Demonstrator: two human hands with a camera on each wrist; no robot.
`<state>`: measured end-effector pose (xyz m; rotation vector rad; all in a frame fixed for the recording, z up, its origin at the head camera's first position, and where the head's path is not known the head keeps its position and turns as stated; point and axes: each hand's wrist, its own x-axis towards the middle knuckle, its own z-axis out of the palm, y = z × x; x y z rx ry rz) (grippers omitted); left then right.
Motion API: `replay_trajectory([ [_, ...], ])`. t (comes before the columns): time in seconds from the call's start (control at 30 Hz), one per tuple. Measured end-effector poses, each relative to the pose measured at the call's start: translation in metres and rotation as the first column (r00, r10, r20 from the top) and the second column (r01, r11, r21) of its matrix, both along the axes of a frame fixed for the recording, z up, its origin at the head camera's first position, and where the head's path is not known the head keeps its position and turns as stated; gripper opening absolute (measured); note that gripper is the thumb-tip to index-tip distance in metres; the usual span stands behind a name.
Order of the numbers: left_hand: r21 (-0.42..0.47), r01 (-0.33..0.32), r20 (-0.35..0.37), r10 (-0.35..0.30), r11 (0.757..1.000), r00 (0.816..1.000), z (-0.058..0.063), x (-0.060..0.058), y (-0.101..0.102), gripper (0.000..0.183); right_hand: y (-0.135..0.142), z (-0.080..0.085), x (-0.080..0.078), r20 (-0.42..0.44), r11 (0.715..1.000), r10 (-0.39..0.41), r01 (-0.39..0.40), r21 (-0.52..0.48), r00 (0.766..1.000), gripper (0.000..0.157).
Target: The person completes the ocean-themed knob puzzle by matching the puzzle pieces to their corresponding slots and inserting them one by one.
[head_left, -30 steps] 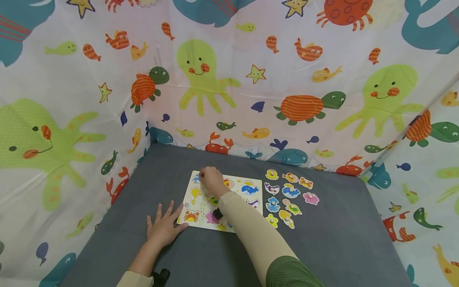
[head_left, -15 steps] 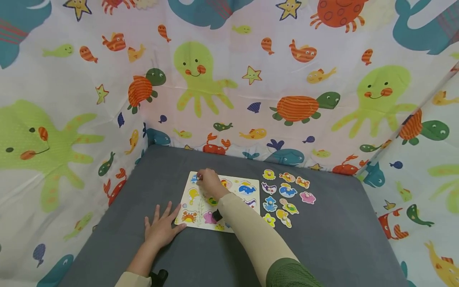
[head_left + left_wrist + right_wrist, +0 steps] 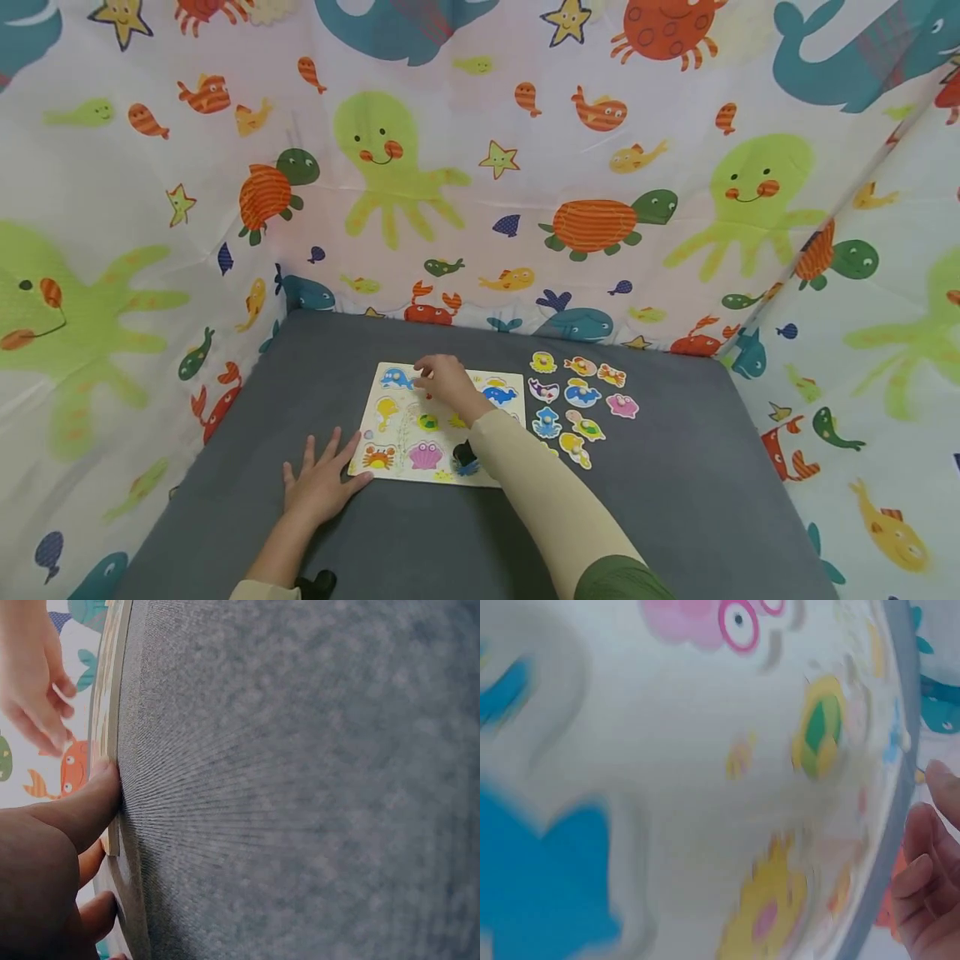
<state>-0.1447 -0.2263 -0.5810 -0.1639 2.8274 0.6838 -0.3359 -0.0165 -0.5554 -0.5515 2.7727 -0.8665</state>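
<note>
A pale puzzle board with sea-animal pictures lies on the dark grey cloth. My left hand rests at its near left corner with spread fingers; the thumb touches the board's edge in the left wrist view. Over the far left part of the board is my right hand, its fingers loosely bent and no piece seen between them. Just left of those fingers, a blue dolphin piece sits in the board's far left corner. In the right wrist view a small knob stands up from a blue shape there.
Several knobbed pieces lie right of the board, among them a blue whale, a turtle, a pink shell and a seahorse. My right sleeve crosses the board's near right corner. A printed curtain stands behind.
My right hand has come off the dolphin piece and shifted slightly right, so the dolphin now shows. My left hand keeps its place at the corner. The head view has turned a little rightward.
</note>
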Motion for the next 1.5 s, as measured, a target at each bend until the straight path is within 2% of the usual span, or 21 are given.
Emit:
replay_trajectory([
  [0.17, 0.008, 0.004, -0.009, -0.003, 1.0, 1.0, -0.001, 0.005, -0.013, 0.093, 0.013, 0.01, 0.003, 0.009, 0.994, -0.042, 0.042, -0.104, 0.999, 0.027],
  [0.3, 0.002, 0.007, -0.011, -0.007, 1.0, 1.0, -0.003, 0.003, -0.02, 0.091, 0.029, 0.012, -0.001, 0.017, 0.979, -0.07, 0.072, -0.193, 0.997, 0.022],
  [0.57, 0.002, 0.011, 0.015, -0.011, 1.0, 1.0, -0.006, 0.0, -0.022, 0.088, 0.073, 0.005, -0.009, -0.045, 0.97, -0.101, 0.088, -0.227, 0.994, 0.022],
  [0.77, 0.003, 0.017, 0.017, -0.017, 1.0, 1.0, -0.01, 0.0, -0.018, 0.091, 0.118, 0.006, -0.017, -0.052, 0.945, -0.209, 0.188, -0.267, 0.976, 0.021],
  [0.9, -0.002, 0.021, 0.01, -0.021, 1.0, 1.0, -0.007, -0.001, -0.014, 0.09, 0.148, 0.008, -0.023, -0.076, 0.92, -0.304, 0.272, -0.283, 0.95, 0.019],
  [1.03, -0.006, 0.018, 0.007, -0.018, 1.0, 1.0, 0.0, -0.002, -0.012, 0.09, 0.176, 0.003, -0.026, -0.063, 0.905, -0.353, 0.324, -0.274, 0.933, 0.023],
  [1.1, -0.006, 0.019, 0.011, -0.019, 1.0, 1.0, 0.003, -0.002, -0.012, 0.089, 0.188, 0.001, -0.026, -0.069, 0.895, -0.393, 0.364, -0.258, 0.917, 0.026],
  [1.17, 0.0, 0.021, 0.018, -0.021, 1.0, 1.0, 0.003, -0.001, -0.012, 0.089, 0.199, -0.001, -0.026, -0.106, 0.88, -0.443, 0.41, -0.24, 0.89, 0.029],
  [1.3, 0.002, 0.027, 0.028, -0.027, 1.0, 0.999, 0.001, -0.001, -0.011, 0.09, 0.219, -0.007, -0.026, -0.171, 0.829, -0.553, 0.518, -0.211, 0.815, 0.034],
  [1.37, 0.005, 0.033, 0.026, -0.033, 0.999, 0.999, 0.001, -0.001, -0.009, 0.091, 0.228, -0.011, -0.026, -0.175, 0.804, -0.591, 0.56, -0.2, 0.787, 0.036],
  [1.43, 0.01, 0.038, 0.026, -0.038, 0.999, 0.999, 0.0, -0.002, -0.007, 0.091, 0.238, -0.015, -0.024, -0.161, 0.783, -0.62, 0.593, -0.188, 0.768, 0.035],
  [1.5, 0.014, 0.041, 0.03, -0.042, 0.999, 0.999, -0.001, -0.002, -0.005, 0.091, 0.246, -0.017, -0.022, -0.141, 0.771, -0.634, 0.61, -0.182, 0.76, 0.035],
])
